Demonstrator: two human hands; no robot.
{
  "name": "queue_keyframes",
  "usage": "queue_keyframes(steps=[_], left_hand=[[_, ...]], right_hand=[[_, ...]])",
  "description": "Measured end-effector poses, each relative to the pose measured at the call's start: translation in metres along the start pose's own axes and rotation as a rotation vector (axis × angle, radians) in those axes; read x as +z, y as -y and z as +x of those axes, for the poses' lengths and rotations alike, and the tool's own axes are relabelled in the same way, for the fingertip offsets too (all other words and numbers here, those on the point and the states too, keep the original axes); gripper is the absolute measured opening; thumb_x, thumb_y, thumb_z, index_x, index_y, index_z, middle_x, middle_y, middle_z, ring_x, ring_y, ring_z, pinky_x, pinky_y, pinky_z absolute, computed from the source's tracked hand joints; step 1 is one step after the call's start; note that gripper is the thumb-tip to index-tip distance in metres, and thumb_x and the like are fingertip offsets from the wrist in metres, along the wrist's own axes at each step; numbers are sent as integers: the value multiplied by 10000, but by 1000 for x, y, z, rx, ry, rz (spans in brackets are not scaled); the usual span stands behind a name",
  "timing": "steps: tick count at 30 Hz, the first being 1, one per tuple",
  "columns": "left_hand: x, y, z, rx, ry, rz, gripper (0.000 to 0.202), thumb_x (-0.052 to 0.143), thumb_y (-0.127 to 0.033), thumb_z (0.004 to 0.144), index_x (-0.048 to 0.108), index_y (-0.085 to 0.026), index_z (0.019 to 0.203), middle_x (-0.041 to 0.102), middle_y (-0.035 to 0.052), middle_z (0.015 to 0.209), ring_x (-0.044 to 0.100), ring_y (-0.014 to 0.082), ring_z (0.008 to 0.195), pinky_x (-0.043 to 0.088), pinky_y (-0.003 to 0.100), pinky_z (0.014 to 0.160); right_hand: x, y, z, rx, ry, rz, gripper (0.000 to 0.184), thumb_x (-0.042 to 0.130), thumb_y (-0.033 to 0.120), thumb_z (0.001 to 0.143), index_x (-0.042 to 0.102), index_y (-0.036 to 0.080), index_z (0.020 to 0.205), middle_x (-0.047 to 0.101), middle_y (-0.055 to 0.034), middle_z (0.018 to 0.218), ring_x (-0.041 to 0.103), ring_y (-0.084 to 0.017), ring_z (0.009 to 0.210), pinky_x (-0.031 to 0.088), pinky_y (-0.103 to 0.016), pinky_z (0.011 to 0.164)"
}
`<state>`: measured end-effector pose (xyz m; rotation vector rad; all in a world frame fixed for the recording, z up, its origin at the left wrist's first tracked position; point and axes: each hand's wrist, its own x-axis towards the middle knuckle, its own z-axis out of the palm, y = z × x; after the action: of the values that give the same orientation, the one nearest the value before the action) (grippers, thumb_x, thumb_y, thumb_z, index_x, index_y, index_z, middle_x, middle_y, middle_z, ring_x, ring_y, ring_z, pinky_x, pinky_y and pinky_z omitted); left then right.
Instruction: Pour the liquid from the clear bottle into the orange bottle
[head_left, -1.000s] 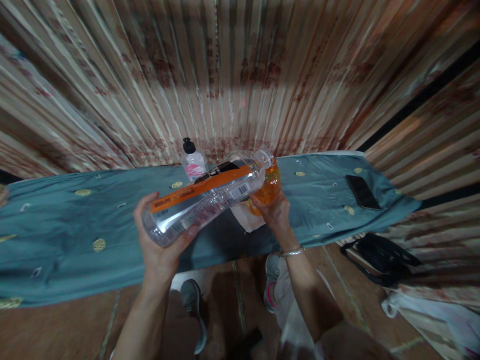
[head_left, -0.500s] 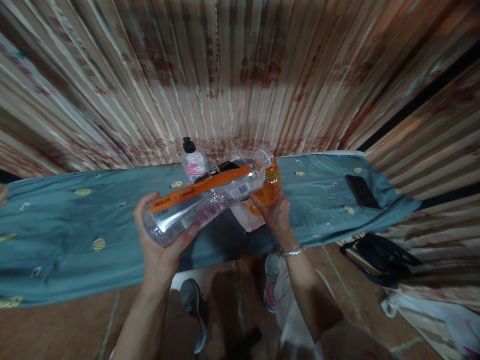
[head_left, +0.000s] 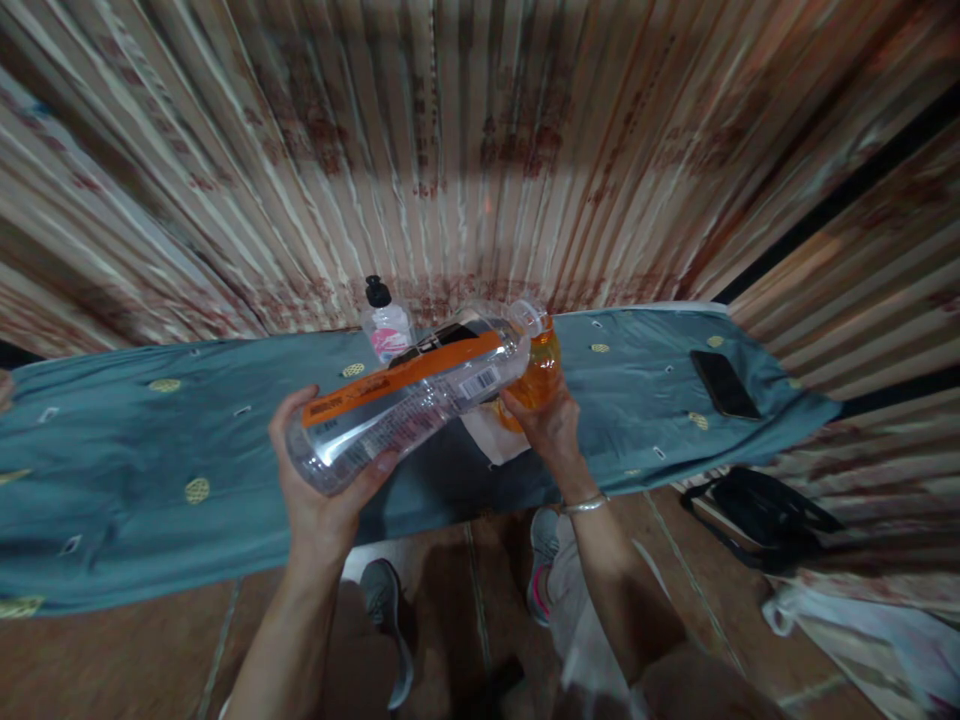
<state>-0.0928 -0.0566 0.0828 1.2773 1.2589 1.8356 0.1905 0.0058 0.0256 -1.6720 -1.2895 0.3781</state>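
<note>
My left hand (head_left: 330,500) is closed round the base of a clear plastic bottle (head_left: 420,400) with an orange and grey label and a barcode. The bottle is tilted, its neck up to the right, at the mouth of a second bottle. That one, an orange bottle (head_left: 541,370) with amber colour in it, is gripped by my right hand (head_left: 553,425). Whether the two mouths touch, I cannot tell. Below the bottles lies a white cloth or paper (head_left: 495,440), partly covered. Behind them stands a clear pump bottle (head_left: 388,335) with a black top and pink label.
A teal patterned cloth (head_left: 240,460) covers the long table. On its right end lies a black phone (head_left: 724,384). Pleated curtains (head_left: 480,180) hang close behind. A black bag (head_left: 765,515) is below the right end. At the far left edge, part of another person's hand (head_left: 6,388) shows.
Hardly anything differs. Both hands hold the two bottles in the same position, and the view has shifted very slightly.
</note>
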Motion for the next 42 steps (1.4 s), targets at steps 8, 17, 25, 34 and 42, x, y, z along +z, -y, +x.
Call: queue_keyframes(steps=[8, 17, 25, 34, 42], left_hand=[[0, 1, 0, -21, -9, -6, 1032, 1180, -512, 524, 690, -316, 1410, 762, 16, 1216, 738, 263, 1093, 615, 378, 935], [1, -1, -1, -18, 3, 27, 1021, 1160, -553, 569, 672, -321, 1434, 766, 46, 1245, 765, 312, 1116, 657, 453, 974], [2, -4, 0, -31, -8, 34, 1017, 1157, -553, 554, 675, -318, 1418, 759, 50, 1229, 750, 320, 1114, 637, 481, 1014], [1, -2, -1, -21, 7, 29, 1004, 1155, -517, 571, 665, -321, 1425, 757, 35, 1217, 732, 306, 1111, 611, 454, 997], [-1, 0, 0, -5, 1, 59, 1029, 1155, -573, 567, 667, -311, 1433, 758, 58, 1244, 749, 322, 1121, 638, 478, 994]], right_hand=[[-1, -3, 0, -5, 5, 20, 823, 950, 472, 846, 677, 252, 1591, 876, -154, 1466, 871, -411, 1322, 737, -599, 1135], [0, -2, 1, 24, -1, -25, 883, 961, 447, 818, 650, 196, 1606, 868, -192, 1474, 864, -419, 1338, 715, -626, 1170], [0, 0, 0, 13, 0, -25, 784, 931, 453, 846, 675, 233, 1553, 881, -169, 1427, 872, -423, 1328, 742, -621, 1134], [-3, 1, 0, -4, 5, -24, 784, 935, 474, 822, 676, 222, 1517, 887, -200, 1437, 880, -425, 1305, 737, -616, 1139], [-4, 5, 0, 4, 21, -5, 794, 917, 500, 842, 674, 245, 1553, 875, -170, 1481, 864, -406, 1346, 723, -609, 1166]])
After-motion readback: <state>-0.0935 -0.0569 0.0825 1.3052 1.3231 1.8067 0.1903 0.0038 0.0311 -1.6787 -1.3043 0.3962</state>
